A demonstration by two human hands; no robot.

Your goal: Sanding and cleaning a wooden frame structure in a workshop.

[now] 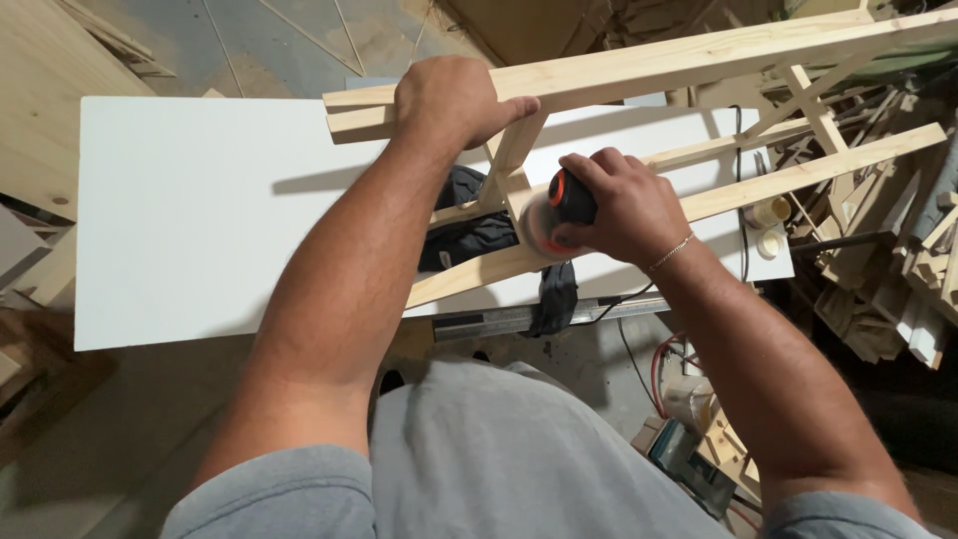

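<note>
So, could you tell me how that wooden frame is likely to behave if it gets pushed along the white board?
The wooden frame looks stiff: straight slats with cross braces. It is probably light, being thin pale wood. It overhangs the white board, so it may tip unless the left hand steadies it.

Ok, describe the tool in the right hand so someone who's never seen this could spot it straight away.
Start at the big white board with the pale wooden frame lying across it. Near the middle, the right hand presses a small sander against a rail of the frame. It is the only black and orange thing there, with a round disc at its base.
</note>
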